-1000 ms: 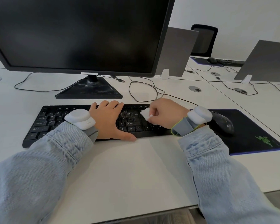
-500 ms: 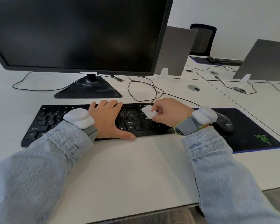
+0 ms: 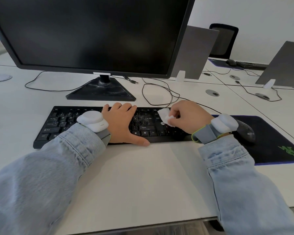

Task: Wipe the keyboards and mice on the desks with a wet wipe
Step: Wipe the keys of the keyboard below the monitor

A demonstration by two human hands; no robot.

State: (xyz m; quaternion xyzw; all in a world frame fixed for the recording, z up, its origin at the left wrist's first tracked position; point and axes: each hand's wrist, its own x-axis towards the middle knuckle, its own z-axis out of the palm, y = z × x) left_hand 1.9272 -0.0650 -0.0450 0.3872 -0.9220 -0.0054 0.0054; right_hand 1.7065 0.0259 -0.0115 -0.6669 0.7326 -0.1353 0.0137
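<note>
White desk (image 3: 159, 175), left hand (image 3: 120, 122) flat on keyboard (image 3: 61, 122), right hand (image 3: 188, 116) fingers pinching wipe (image 3: 165, 116).

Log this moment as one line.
left hand flat on keyboard | right hand pinches wipe over keys | mouse untouched

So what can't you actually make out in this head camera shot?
- Keyboard: middle keys hidden under the left hand, right end under the right hand.
- Mouse: front half behind the right wrist device.
- Wet wipe: partly bunched inside the grip.
- Far desk's mouse: too small for detail.
</note>
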